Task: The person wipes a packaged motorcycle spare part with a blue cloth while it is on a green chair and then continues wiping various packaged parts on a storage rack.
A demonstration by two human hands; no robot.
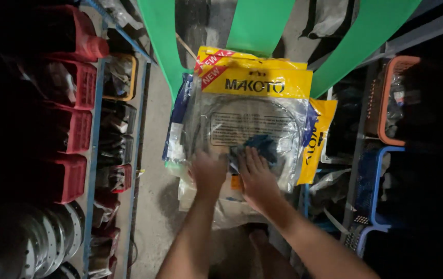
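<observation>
While both hands rest flat with fingers spread, left hand and right hand press a clear bag with yellow top label, between red bins and an orange basket.

both hands – left, right – press flat on a clear packet with yellow header.

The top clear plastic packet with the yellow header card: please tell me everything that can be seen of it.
The top packet is a flat, clear, glossy plastic bag with a yellow header card with red corner banners. A dark thin cable coiled in a ring and a pale label show through. It lies flat on a stack of similar packets, header away from the person. The left hand and right hand press on its near edge, beside a blue cloth-like thing.
</observation>
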